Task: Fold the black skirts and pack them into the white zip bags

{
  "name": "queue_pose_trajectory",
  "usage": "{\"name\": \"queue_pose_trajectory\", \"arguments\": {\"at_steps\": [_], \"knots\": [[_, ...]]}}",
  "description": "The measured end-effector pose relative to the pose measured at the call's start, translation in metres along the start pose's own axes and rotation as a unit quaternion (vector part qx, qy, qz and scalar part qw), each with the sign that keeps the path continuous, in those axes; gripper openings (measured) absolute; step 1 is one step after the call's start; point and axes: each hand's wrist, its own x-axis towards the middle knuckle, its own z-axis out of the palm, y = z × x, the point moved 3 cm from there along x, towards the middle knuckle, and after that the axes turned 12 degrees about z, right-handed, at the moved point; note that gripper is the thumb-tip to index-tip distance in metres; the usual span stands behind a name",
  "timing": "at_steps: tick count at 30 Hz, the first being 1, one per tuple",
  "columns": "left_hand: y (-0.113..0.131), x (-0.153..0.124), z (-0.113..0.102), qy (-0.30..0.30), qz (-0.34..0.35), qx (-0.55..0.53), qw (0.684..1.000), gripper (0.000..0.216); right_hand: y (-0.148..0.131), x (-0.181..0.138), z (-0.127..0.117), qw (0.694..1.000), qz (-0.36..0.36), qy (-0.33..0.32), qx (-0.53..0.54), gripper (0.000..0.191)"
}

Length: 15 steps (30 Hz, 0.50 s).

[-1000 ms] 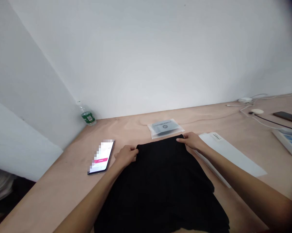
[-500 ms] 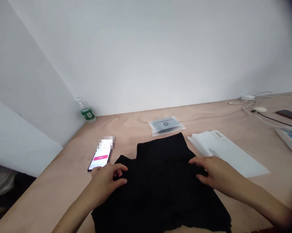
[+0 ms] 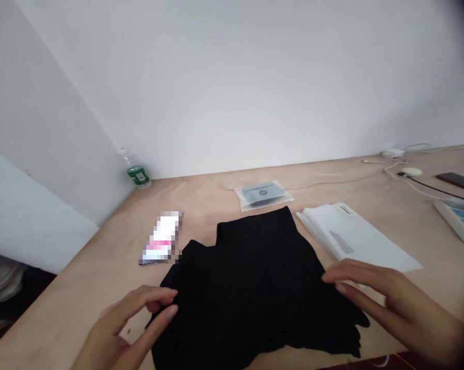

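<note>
A black cloth garment [image 3: 251, 277], possibly a pleated skirt, lies flat on the plywood table [image 3: 204, 205], its lower end spread into a ragged hem. My left hand [image 3: 127, 321] is open at the garment's near left edge, with its fingertips just by the black fabric. My right hand [image 3: 389, 298] is also open, with its fingers reaching over the garment's right edge. Neither hand holds anything.
Around the garment lie a smartphone [image 3: 160, 239] with a pixelated screen, a clear plastic packet [image 3: 262, 195] and a stack of white papers or envelopes [image 3: 351, 236]. A water bottle [image 3: 136, 169], a power strip [image 3: 457, 221], another phone [image 3: 457, 181] and cables lie further off.
Both hands have moved from the garment's middle out to its near edges and have opened wider. The garment now lies with its top edge smoothed and its hem spread.
</note>
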Motion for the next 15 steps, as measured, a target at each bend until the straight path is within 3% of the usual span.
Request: {"name": "queue_pose_trajectory", "arguments": {"at_steps": [2,4,8,12,15], "knots": [[0.015,0.005,0.02,-0.001,0.028,0.042,0.999,0.033,-0.017,0.011,0.019,0.999,-0.014,0.033,0.002,0.024],[0.027,0.007,0.043,-0.051,0.084,0.084,0.992,0.046,-0.027,0.02,0.043,0.998,-0.034,0.039,-0.038,0.032],[0.023,-0.006,0.075,-0.163,0.123,0.157,0.966,0.078,-0.015,0.018,0.085,0.981,-0.057,0.007,-0.184,0.067],[0.003,-0.022,0.074,-0.201,0.112,0.173,0.958,0.085,0.005,0.002,0.099,0.967,-0.046,-0.034,-0.25,0.069],[0.011,-0.014,0.06,-0.204,0.121,0.177,0.955,0.087,-0.005,0.0,0.091,0.958,-0.038,-0.071,-0.274,0.068]]}}
